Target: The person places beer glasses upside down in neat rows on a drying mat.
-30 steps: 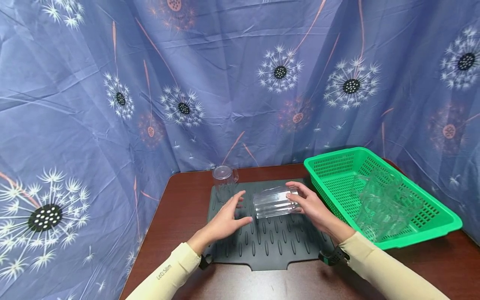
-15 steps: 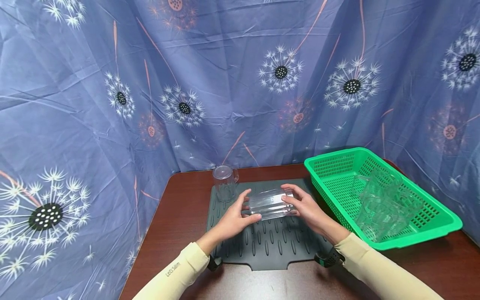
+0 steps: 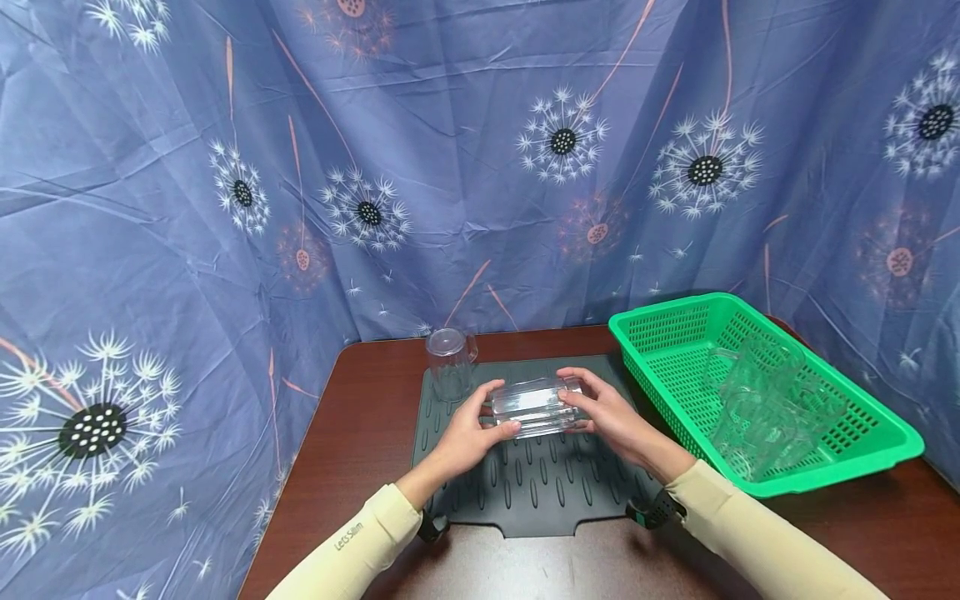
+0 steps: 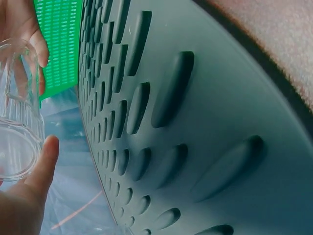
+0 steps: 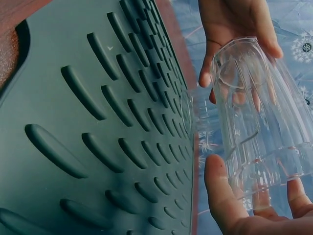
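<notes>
A clear glass mug (image 3: 532,407) with ribbed sides lies on its side in the air above the dark drying mat (image 3: 540,500). My left hand (image 3: 463,435) grips its left end, thumb in front and fingers behind. At the right end, my right hand (image 3: 611,418) holds it between thumb and fingers. In the left wrist view, the round base of the mug (image 4: 19,152) is beside my left thumb. A handle-like curve shows through the mug (image 5: 264,107) in the right wrist view. Fingers behind the glass are partly hidden.
Another clear mug (image 3: 448,368) stands upside down at the mat's back left corner, handle to the right. A green perforated basket (image 3: 888,450) on the right contains several clear mugs (image 3: 757,417). A patterned blue curtain (image 3: 465,167) hangs behind the brown table (image 3: 330,433).
My left hand has moved right and taken hold of the mug's left end. My right hand has shifted slightly left with the mug, which now lies more level.
</notes>
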Demonstrator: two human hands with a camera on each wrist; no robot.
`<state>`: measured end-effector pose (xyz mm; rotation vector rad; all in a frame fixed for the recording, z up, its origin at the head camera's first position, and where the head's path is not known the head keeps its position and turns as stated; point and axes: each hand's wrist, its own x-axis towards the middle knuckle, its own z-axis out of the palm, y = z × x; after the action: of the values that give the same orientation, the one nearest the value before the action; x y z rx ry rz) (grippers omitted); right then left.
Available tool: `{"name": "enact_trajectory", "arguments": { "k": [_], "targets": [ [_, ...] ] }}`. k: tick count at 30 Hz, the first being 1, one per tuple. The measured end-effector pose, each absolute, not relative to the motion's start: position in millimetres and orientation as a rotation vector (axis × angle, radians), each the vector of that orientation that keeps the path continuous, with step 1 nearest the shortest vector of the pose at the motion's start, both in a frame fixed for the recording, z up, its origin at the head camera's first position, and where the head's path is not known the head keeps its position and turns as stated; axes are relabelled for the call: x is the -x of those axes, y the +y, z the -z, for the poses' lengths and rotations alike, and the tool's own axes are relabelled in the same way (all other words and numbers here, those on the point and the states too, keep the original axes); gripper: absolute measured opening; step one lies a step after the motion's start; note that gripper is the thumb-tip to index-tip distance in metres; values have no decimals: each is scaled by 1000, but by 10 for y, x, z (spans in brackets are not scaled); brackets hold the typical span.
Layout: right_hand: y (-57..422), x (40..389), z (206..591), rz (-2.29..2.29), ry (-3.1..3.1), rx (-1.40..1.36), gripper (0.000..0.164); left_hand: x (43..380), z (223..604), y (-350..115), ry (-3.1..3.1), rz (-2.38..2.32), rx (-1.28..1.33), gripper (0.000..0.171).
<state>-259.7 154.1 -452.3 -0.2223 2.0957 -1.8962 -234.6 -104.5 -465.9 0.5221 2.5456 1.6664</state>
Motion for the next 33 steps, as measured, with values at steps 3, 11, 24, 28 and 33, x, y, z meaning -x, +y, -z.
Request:
{"name": "enact_trajectory", "arguments": {
  "k": [3,11,24,28,33],
  "targets": [
    [1550,2600,4504,1881,2089,250,61,2351,4658,-1040,2555,-1684,-503,67],
    [1593,2613,4451,1803,2103,291,67,2399,4596,-1039,2579,-1741,-497,63],
    [1775,2569,4347,1742,2198,378,64,2470,4452,-1088,2646,-1670,-472,65],
    [1872,2540,4313,1711,2265,450,62,2504,4424,-1109,2670,-1660,-439,63],
    [2047,2476,4226,1604,2415,536,61,2552,4404,-1139,2696,-1637,-411,64]
  ]
}}
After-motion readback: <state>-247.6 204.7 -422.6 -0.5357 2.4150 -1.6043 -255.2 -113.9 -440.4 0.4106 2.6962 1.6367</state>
